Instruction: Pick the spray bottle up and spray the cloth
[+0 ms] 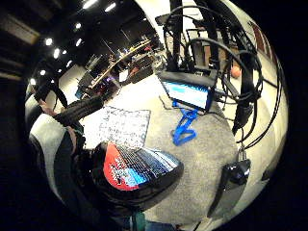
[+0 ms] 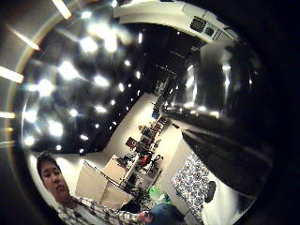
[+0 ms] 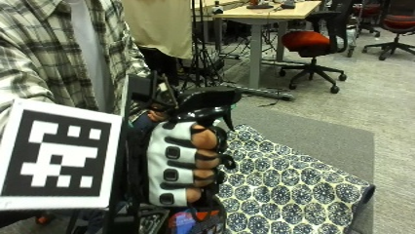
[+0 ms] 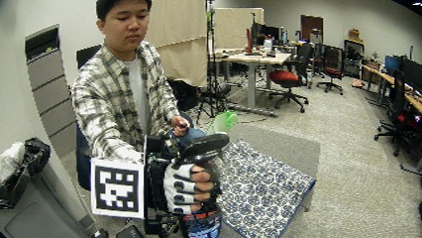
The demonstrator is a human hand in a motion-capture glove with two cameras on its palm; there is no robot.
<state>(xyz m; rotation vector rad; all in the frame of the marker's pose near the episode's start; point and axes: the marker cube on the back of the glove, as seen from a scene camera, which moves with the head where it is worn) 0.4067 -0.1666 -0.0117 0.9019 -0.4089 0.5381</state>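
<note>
Spray bottle (image 3: 198, 114), black-headed with a red-and-blue label low on its body, is held upright above the near left corner of a grey table (image 3: 317, 134), the gloved right hand (image 3: 185, 163) wrapped around its neck with all four fingers (image 3: 202, 141) curled tight below the trigger. A blue-and-white patterned cloth (image 3: 285, 190) lies flat on the table just right of the hand, one corner hanging over the near right edge. The person in a plaid shirt (image 4: 109, 106) sits behind the table's left side, the bare hand (image 4: 179, 122) resting near a green object (image 4: 224, 121) at the table's far end. Beyond, the carpeted office floor (image 4: 349, 134) holds a wooden desk (image 4: 254, 58) and a red-seated swivel chair (image 4: 287, 82); more chairs line the far right wall.
</note>
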